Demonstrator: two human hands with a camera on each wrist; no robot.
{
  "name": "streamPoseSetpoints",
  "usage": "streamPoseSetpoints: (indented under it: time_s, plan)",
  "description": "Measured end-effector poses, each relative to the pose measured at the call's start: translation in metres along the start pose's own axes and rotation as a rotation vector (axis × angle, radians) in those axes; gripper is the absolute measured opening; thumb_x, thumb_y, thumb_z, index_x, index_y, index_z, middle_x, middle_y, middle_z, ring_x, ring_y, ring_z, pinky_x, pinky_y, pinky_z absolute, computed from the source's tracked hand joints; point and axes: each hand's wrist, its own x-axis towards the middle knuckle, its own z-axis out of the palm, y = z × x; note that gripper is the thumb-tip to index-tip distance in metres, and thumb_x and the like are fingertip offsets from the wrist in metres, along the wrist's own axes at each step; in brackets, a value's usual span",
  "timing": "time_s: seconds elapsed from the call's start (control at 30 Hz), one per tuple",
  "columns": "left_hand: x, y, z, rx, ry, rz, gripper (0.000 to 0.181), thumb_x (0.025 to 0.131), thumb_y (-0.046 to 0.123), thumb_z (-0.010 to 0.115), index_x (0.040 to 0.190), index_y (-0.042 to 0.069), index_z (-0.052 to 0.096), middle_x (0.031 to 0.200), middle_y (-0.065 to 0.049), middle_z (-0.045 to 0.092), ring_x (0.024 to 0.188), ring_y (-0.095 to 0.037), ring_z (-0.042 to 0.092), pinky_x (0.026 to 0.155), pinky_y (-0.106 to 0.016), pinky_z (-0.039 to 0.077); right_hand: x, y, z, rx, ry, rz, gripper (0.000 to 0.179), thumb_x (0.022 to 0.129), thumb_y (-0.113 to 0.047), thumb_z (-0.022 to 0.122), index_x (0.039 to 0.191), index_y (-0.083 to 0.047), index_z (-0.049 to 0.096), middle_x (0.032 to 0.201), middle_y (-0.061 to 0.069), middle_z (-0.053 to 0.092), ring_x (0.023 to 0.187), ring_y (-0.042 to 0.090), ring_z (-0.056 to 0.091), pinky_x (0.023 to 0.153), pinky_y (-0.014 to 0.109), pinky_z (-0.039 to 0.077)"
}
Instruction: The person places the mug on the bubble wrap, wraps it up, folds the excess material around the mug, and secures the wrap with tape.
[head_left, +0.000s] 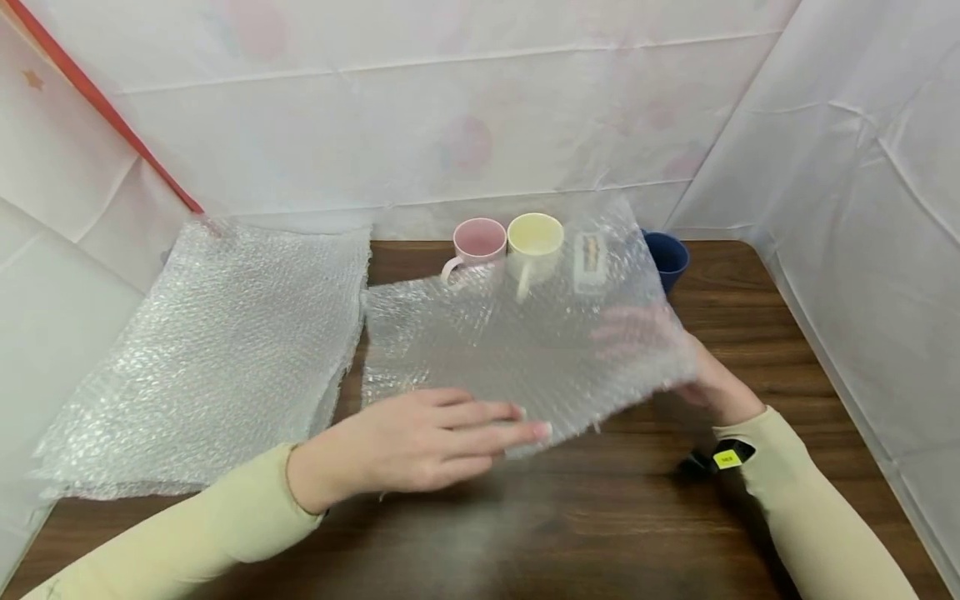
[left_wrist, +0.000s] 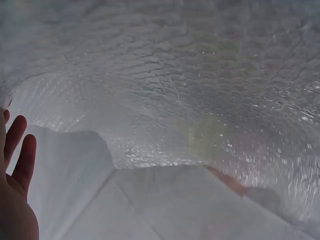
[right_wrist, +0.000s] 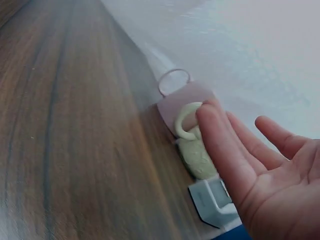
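Note:
A clear sheet of bubble wrap [head_left: 480,350] is held up at a tilt above the table. My left hand [head_left: 420,442] lies at its near edge with fingers extended. Beneath the sheet's right side is my right hand [head_left: 712,383], its fingers blurred through the plastic. In the right wrist view the right hand [right_wrist: 280,195] has straight, spread fingers under the wrap. A pink mug [head_left: 480,238] and a cream-yellow mug [head_left: 536,236] stand behind the sheet, partly covered by it. The left wrist view shows bubble wrap [left_wrist: 150,90] filling the top, with left fingers [left_wrist: 25,162] beside it.
A stack of bubble wrap sheets [head_left: 217,358] lies on the left of the brown wooden table [head_left: 600,533]. A blue mug [head_left: 667,257] stands at the back right, partly behind the sheet. Beside the yellow mug is a small white object [head_left: 590,271]. White curtains surround the table.

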Motion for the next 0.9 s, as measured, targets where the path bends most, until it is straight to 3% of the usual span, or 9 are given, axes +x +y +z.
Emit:
streamPoseSetpoints:
  time_s: [0.1,0.2,0.33,0.43,0.53,0.67,0.77,0.9]
  plan:
    - [0.003,0.010,0.009,0.002,-0.024,0.067,0.026,0.105,0.014,0.043,0.089,0.014,0.063,0.147,-0.007,0.051,0.125,-0.019,0.055,0.084,-0.026,0.051,-0.006,-0.011,-0.002,0.035,-0.001,0.067,0.059,0.106,-0.051,0.030,0.144,-0.008,0.046,0.128,0.015,0.064,0.114,0.032,0.064,0.089,0.049,0.055]
    - [0.004,0.018,0.016,-0.012,-0.080,0.108,0.026,0.106,0.013,0.040,0.094,0.017,0.063,0.150,-0.005,0.047,0.127,-0.018,0.052,0.084,-0.024,0.049,-0.013,-0.014,-0.008,-0.104,0.089,0.110,0.051,0.109,-0.043,0.022,0.139,-0.013,0.052,0.112,0.013,0.072,0.100,0.027,0.070,0.079,0.043,0.059]
    - [0.004,0.026,0.023,-0.051,-0.133,0.126,0.025,0.106,0.016,0.038,0.104,0.019,0.062,0.153,-0.006,0.044,0.126,-0.017,0.052,0.083,-0.024,0.047,-0.019,-0.009,-0.017,-0.259,0.222,0.188,0.029,0.109,-0.020,0.038,0.123,-0.015,0.063,0.090,0.012,0.075,0.080,0.020,0.073,0.066,0.035,0.060]
    - [0.002,0.029,0.026,-0.080,-0.159,0.117,0.025,0.107,0.020,0.037,0.111,0.020,0.061,0.153,-0.007,0.043,0.124,-0.016,0.053,0.080,-0.023,0.048,-0.021,-0.002,-0.021,-0.331,0.284,0.265,0.019,0.106,-0.016,0.048,0.117,-0.012,0.064,0.084,0.010,0.074,0.074,0.017,0.072,0.062,0.031,0.059]
    - [-0.001,0.029,0.027,-0.103,-0.197,0.081,0.027,0.108,0.028,0.036,0.116,0.022,0.062,0.154,-0.006,0.042,0.124,-0.015,0.053,0.081,-0.023,0.050,-0.020,0.005,-0.025,-0.396,0.323,0.332,0.023,0.105,-0.019,0.051,0.120,-0.004,0.059,0.087,0.007,0.072,0.073,0.015,0.070,0.062,0.029,0.058]
    - [-0.010,0.022,0.031,-0.192,-0.218,-0.028,0.031,0.105,0.041,0.044,0.119,0.021,0.063,0.149,-0.005,0.048,0.123,-0.016,0.056,0.091,-0.027,0.052,-0.020,0.012,-0.029,-0.454,0.375,0.387,0.037,0.104,-0.020,0.053,0.126,0.009,0.052,0.093,0.004,0.069,0.074,0.013,0.069,0.063,0.027,0.057]
    - [-0.025,0.010,0.035,-0.284,-0.243,-0.161,0.039,0.099,0.048,0.055,0.119,0.016,0.064,0.143,-0.007,0.054,0.123,-0.020,0.058,0.097,-0.034,0.051,-0.021,0.014,-0.031,-0.503,0.400,0.409,0.042,0.104,-0.020,0.055,0.128,0.014,0.049,0.096,0.003,0.067,0.076,0.013,0.069,0.063,0.028,0.058]
    - [-0.052,-0.003,0.035,-0.338,-0.392,-0.393,0.067,0.088,0.064,0.062,0.133,0.014,0.059,0.150,-0.011,0.046,0.131,-0.030,0.049,0.104,-0.046,0.045,-0.023,0.017,-0.034,-0.577,0.418,0.429,0.042,0.103,-0.022,0.056,0.127,0.013,0.051,0.088,0.000,0.061,0.072,0.010,0.064,0.064,0.029,0.057]
